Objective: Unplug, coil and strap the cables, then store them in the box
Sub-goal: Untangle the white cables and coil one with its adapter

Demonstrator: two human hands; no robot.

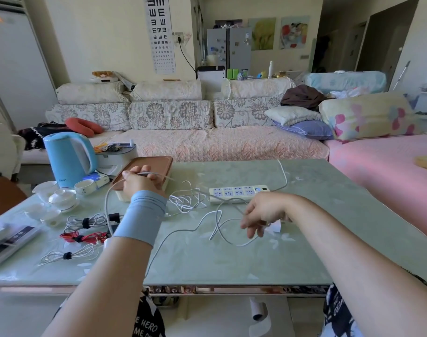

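Note:
My left hand (140, 179) grips one end of a long white cable (183, 230) above the box (144, 175), a cream box with a brown lid. The cable loops across the glass table toward my right hand (262, 215), whose fingers pinch it near a white charger block (275, 224). A second loose white cable (186, 199) lies tangled between my hands. Behind it sits a white power strip (239, 192). Three strapped coils lie at the left: a grey one (85, 222), a red one (79, 237) and a thin white one (67, 256).
A blue kettle (70, 159), white tea cups (61, 198) and a remote (12, 242) crowd the table's left side. The power strip's own cord (284, 176) runs off the far table edge. A sofa stands behind the table.

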